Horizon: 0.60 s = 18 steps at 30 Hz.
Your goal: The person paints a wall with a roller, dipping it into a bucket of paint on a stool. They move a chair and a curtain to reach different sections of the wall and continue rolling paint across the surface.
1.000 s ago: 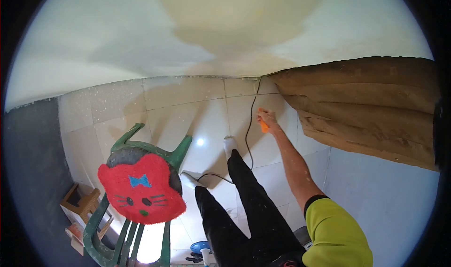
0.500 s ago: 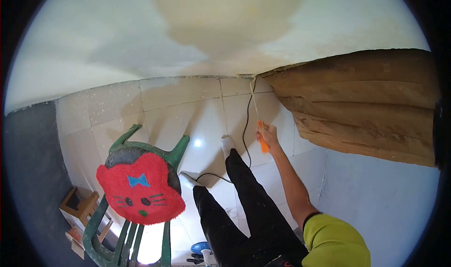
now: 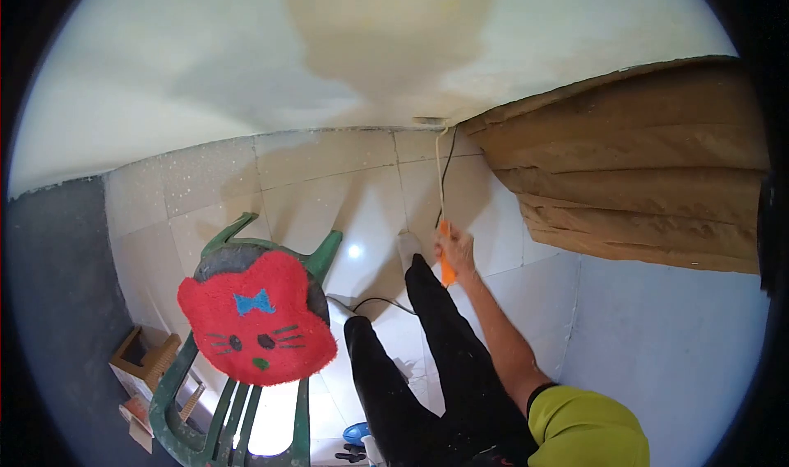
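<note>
My right hand [image 3: 458,250] is wrapped around the orange handle of a paint roller [image 3: 447,273]. The roller's long thin pale rod runs up from my fist to a small roller head [image 3: 430,122], which is against the pale wall [image 3: 205,64] just above the floor line. Behind the rod, a black cable [image 3: 449,167] trails across the tiles. My left hand does not show anywhere in the view.
A green plastic chair [image 3: 323,253] stands on the left, carrying a red fluffy cat-face cushion [image 3: 279,302]. Brown cloth [image 3: 633,171] hangs at right. Cardboard boxes [image 3: 136,376] and a blue object [image 3: 355,432] lie lower left. My feet are on the tiled floor [image 3: 329,187].
My right hand has shifted slightly left and down with the roller, whose rod now stands more upright. The roller head stays by the wall's base. The whole view has shifted a little.
</note>
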{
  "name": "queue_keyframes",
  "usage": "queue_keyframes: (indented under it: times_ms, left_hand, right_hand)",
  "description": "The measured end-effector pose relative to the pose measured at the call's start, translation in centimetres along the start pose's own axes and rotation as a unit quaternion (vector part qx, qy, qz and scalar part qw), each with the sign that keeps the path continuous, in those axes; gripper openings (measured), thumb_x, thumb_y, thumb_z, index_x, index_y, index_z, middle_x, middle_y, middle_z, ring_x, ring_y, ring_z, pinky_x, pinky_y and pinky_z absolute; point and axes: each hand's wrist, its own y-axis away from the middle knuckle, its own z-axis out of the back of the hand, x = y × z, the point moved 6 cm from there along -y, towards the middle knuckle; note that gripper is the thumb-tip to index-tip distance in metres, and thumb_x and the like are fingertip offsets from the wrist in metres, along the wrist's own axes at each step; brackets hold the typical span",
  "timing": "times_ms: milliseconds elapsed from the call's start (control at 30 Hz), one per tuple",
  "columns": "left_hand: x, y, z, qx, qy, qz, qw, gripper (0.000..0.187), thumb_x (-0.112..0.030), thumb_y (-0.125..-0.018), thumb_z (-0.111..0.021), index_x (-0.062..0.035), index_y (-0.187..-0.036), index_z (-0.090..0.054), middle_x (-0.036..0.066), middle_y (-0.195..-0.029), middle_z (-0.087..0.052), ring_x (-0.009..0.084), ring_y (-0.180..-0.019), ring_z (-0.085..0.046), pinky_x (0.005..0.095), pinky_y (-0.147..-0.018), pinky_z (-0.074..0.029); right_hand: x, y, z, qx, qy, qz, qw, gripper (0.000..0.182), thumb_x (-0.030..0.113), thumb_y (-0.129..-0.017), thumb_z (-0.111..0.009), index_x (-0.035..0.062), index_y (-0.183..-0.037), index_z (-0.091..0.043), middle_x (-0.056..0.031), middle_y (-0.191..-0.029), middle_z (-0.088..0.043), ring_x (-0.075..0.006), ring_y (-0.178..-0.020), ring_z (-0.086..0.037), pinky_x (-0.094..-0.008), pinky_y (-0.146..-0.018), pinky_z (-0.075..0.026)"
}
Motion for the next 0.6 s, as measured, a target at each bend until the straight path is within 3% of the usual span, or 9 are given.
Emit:
queue_keyframes:
  times_ms: [167,267,433,533,600]
  left_hand:
    - [-0.7,0.2,-0.2,0.010,0.001,0.031,0.999,0.116,-0.063,-0.078,-0.063,-0.0030,-0.148,0.008,0.029,-0.152,-0.004,0.0376,-0.137,-0.024,0.0457,-0.110,-0.026]
    - [0.4,0.3,0.3,-0.019,-0.020,-0.012,1.000,0.113,-0.063,-0.079,-0.060,-0.0010,-0.148,0.005,0.028,-0.152,-0.006,0.0376,-0.137,-0.024,0.0446,-0.111,-0.024]
    - [-0.2,0.1,0.2,-0.032,-0.005,-0.025,0.999,0.111,-0.062,-0.080,-0.061,0.0015,-0.147,0.001,0.030,-0.150,-0.012,0.0357,-0.136,-0.026,0.0435,-0.110,-0.024]
    - [2.1,-0.2,0.3,-0.030,0.054,-0.070,0.996,0.109,-0.059,-0.081,-0.062,0.0022,-0.147,0.000,0.030,-0.150,-0.014,0.0354,-0.135,-0.028,0.0431,-0.111,-0.024]
    - [0.1,-0.1,0.8,-0.039,0.050,-0.084,0.994,0.107,-0.056,-0.083,-0.062,0.0024,-0.147,-0.001,0.030,-0.150,-0.016,0.0347,-0.134,-0.029,0.0430,-0.110,-0.024]
  right_hand:
    - [-0.5,-14.3,-0.9,0.056,-0.006,-0.015,0.998,0.017,0.010,-0.080,-0.070,0.0067,-0.074,-0.054,-0.0020,-0.063,-0.053,-0.0116,-0.051,-0.052,-0.0243,-0.044,-0.042]
    - [-1.4,-18.0,-2.6,0.055,-0.047,-0.029,0.997,0.015,0.010,-0.081,-0.069,0.0057,-0.076,-0.056,-0.0025,-0.064,-0.055,-0.0124,-0.053,-0.053,-0.0260,-0.044,-0.042]
    - [-1.9,-4.8,-1.2,0.027,-0.014,0.016,0.999,0.016,0.017,-0.084,-0.069,0.0083,-0.080,-0.056,0.0000,-0.062,-0.051,-0.0108,-0.050,-0.050,-0.0261,-0.043,-0.042]
    - [-4.0,6.6,0.6,0.024,0.038,0.024,0.999,0.019,0.017,-0.085,-0.066,0.0082,-0.099,-0.056,0.0018,-0.063,-0.047,-0.0071,-0.048,-0.048,-0.0225,-0.038,-0.039]
    - [-4.6,12.3,1.4,0.032,0.030,0.020,0.999,0.029,0.014,-0.086,-0.066,0.0071,-0.111,-0.052,0.0014,-0.067,-0.047,-0.0071,-0.049,-0.048,-0.0218,-0.037,-0.039]
